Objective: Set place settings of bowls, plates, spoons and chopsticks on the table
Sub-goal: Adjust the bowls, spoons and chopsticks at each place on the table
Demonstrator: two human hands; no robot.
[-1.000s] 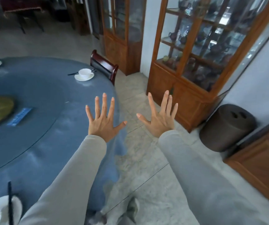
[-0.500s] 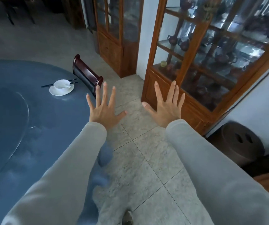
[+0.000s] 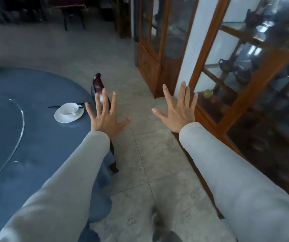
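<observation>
A bowl (image 3: pixel 69 108) sits on a plate (image 3: pixel 68 114), chopsticks (image 3: pixel 67 105) just behind.

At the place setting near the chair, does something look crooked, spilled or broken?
Nothing stands out. The bowl sits upright on its plate, and the chopsticks lie together behind it on the blue table. No spill shows.

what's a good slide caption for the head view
Empty left hand and right hand spread open beside the blue table; a bowl on a plate sits with chopsticks behind.
</observation>
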